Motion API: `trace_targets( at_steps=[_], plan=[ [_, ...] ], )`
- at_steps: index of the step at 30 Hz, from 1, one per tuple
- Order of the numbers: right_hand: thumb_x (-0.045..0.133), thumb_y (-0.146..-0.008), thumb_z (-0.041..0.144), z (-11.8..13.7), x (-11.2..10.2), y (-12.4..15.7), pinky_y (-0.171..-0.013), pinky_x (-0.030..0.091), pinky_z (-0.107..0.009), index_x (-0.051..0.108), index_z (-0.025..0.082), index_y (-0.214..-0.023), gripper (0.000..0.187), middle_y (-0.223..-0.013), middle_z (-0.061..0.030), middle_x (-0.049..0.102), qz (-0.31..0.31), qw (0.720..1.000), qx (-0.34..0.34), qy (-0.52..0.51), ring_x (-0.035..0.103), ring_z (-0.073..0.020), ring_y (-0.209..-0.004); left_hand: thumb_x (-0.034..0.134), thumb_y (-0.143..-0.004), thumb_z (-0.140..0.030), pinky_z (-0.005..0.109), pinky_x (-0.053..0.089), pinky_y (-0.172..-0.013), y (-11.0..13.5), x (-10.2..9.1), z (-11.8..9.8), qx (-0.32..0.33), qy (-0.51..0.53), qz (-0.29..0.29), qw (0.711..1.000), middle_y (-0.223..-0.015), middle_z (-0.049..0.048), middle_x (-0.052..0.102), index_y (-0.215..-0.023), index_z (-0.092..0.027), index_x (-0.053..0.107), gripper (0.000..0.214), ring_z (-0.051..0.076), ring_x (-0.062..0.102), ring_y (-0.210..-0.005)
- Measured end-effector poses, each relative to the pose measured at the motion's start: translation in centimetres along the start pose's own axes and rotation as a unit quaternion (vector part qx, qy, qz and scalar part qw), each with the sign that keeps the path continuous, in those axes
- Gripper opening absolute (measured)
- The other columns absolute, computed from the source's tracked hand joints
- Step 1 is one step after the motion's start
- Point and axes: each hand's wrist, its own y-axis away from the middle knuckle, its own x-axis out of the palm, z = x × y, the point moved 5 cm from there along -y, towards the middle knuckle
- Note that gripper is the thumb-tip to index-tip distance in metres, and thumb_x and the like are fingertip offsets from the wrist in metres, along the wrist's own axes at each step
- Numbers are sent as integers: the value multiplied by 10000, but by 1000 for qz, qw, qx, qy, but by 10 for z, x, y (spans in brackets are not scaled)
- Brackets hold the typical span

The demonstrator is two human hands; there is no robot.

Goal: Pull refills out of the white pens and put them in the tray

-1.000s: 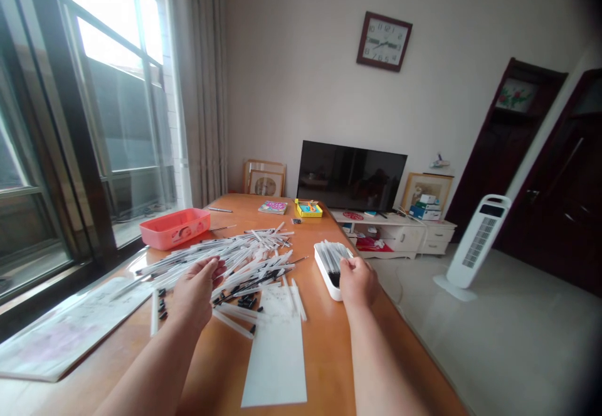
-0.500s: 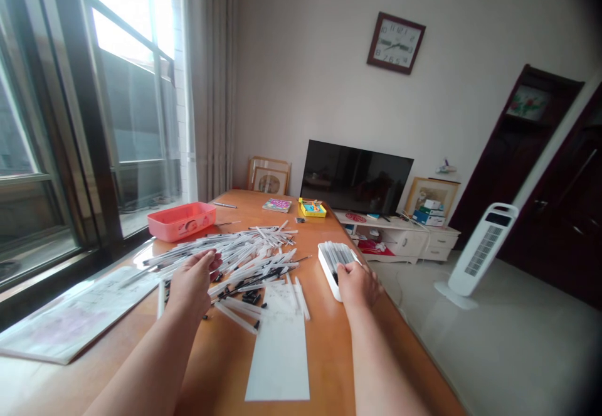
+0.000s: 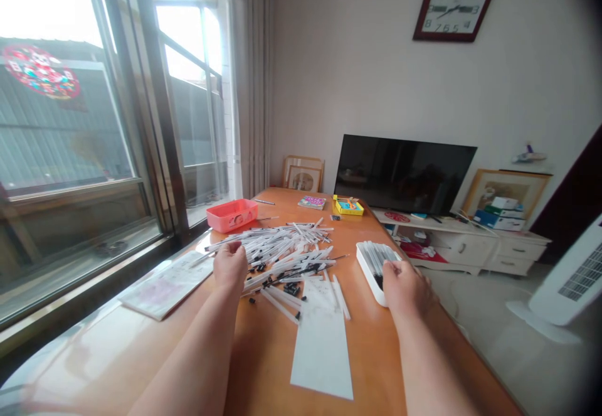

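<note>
My left hand (image 3: 230,266) rests on the near left edge of a big pile of white pen barrels (image 3: 294,246) on the orange wooden table (image 3: 263,356). Its fingers are curled down into the pile, and what they grip is hidden. My right hand (image 3: 404,285) is at the near end of a white tray (image 3: 364,263) filled with pens. Its fingers are pinched together there, hiding what they hold. Small black caps (image 3: 291,288) lie scattered between the hands. A white sheet of paper (image 3: 324,347) lies in front of them.
A pink basket (image 3: 231,214) stands at the far left by the window. A printed booklet (image 3: 167,284) lies left of my left arm. A yellow box (image 3: 348,206) and a small book (image 3: 311,202) sit at the far end. The table's right edge drops beside my right arm.
The camera has swung left and nearer. My left hand has gone from open above the pile to curled down onto it. My right hand has stayed at the tray.
</note>
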Motion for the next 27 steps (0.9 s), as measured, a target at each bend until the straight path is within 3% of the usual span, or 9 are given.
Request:
trace_targets(
  at_steps=[4,8,12,16,20,22,25,27],
  plan=[
    [506,-878,390,13,-6,3,-807,393,-402,737,208,-903,295,-912,-120,712,-60,992,-84,-69,574,-302,-901,590,-781,-368,533,400,-905,12,5,-7,44,-157,53,985,-1061,124,730,-920,-250,757,248,387,583,-1071],
    [503,-880,370,28,-8,11,-826,398,-374,722,188,-862,286,-865,-109,701,-70,978,-145,-129,569,-279,-883,494,-846,-340,551,376,-899,23,17,-14,103,-337,110,929,-1155,111,705,-995,-308,762,308,406,520,-1140],
    [502,-885,374,37,-7,19,-802,397,-359,712,195,-844,279,-837,-96,687,-49,973,-159,-160,560,-270,-883,504,-824,-302,536,374,-886,26,26,-13,116,-396,144,899,-1154,110,701,-969,-324,774,307,392,522,-1108],
    [509,-892,384,41,-8,25,-777,395,-353,706,204,-844,271,-836,-84,682,-40,971,-157,-173,554,-259,-862,507,-819,-302,537,375,-880,26,28,-13,110,-417,155,889,-1139,113,701,-924,-313,768,281,393,525,-1102],
    [506,-896,389,45,-11,27,-771,396,-355,692,203,-821,274,-816,-82,670,-35,970,-154,-183,553,-255,-836,515,-817,-290,542,370,-885,27,27,-16,114,-408,150,893,-1097,123,708,-870,-274,740,232,397,530,-1096],
    [493,-903,386,48,-12,28,-770,400,-352,681,203,-811,279,-810,-82,666,-25,970,-151,-189,555,-252,-825,541,-804,-289,522,370,-892,27,26,-20,116,-367,140,912,-1040,127,716,-831,-254,719,183,388,540,-1087],
    [469,-923,384,56,-13,34,-752,414,-333,678,203,-838,290,-810,-79,667,13,965,-147,-215,568,-236,-800,615,-761,-294,429,396,-860,29,28,-25,89,-171,146,970,-906,110,714,-823,-242,712,126,328,589,-994],
    [468,-934,390,63,-12,41,-737,426,-316,676,201,-853,292,-819,-74,677,46,957,-148,-247,583,-220,-778,642,-738,-292,368,417,-777,32,32,-28,57,-41,160,985,-820,79,701,-897,-236,728,189,267,612,-839]
  ],
)
